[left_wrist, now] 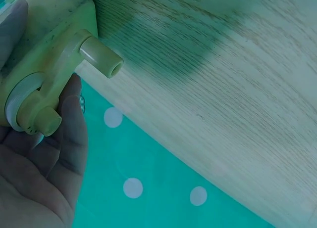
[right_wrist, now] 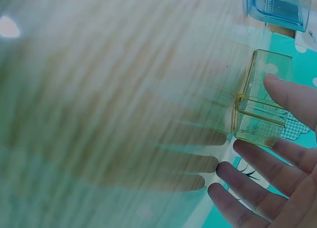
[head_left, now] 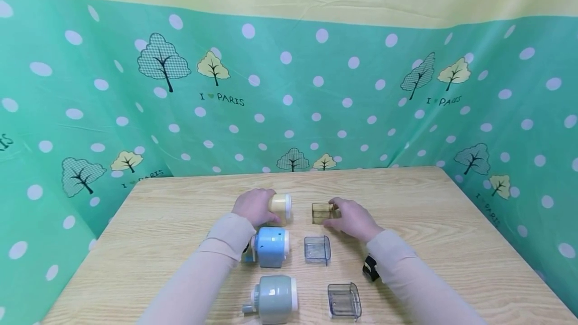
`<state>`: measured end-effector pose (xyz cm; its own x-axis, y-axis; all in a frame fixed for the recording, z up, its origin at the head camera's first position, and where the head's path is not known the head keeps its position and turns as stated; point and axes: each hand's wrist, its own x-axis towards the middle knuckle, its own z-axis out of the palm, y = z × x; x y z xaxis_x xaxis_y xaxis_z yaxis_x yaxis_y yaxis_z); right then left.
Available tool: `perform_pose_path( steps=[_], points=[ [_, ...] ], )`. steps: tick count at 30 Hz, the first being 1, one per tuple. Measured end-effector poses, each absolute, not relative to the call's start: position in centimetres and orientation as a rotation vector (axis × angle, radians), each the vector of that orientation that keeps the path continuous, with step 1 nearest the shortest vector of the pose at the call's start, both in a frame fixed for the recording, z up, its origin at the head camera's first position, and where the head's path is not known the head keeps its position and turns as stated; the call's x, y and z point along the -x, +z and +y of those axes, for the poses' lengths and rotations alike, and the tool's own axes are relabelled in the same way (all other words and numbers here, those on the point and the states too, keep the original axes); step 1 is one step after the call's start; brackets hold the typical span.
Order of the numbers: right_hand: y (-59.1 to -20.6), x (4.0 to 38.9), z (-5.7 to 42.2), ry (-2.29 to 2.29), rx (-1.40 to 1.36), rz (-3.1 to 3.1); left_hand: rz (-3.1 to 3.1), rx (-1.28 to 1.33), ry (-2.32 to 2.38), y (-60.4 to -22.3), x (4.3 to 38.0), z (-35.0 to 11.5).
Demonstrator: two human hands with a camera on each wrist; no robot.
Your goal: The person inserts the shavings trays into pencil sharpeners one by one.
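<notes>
My left hand (head_left: 254,206) grips a yellow pencil sharpener (head_left: 279,209) with a white end, lying on its side at the back of the table. In the left wrist view, its crank handle (left_wrist: 101,57) sticks out from the yellow body, fingers passing underneath. To the right of it, my right hand (head_left: 354,218) pinches a clear amber shavings drawer (head_left: 321,213) between thumb and fingertips. The right wrist view shows the thumb on one side of this amber drawer (right_wrist: 260,102) and fingertips at the other, close over the table. A gap separates sharpener and drawer.
Nearer me lie a blue pencil sharpener (head_left: 272,247) and a grey-green one (head_left: 276,299), cranks to the left. Right of them are two clear greyish drawers, one in the middle (head_left: 316,250) and one in front (head_left: 343,301). A polka-dot curtain (head_left: 289,99) hangs behind the wooden table (head_left: 433,214).
</notes>
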<state>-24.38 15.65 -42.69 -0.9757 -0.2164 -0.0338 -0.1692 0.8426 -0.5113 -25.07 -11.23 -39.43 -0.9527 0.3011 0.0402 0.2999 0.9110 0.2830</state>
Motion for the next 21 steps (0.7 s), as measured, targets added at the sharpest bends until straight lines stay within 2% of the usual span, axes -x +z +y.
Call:
perform_pose_path(
  steps=[21],
  points=[
    [-42.28, 24.58, 14.97, -0.790, 0.345, 2.923, 3.046, -0.452, 0.513, -39.54, 25.24, -11.37]
  ],
)
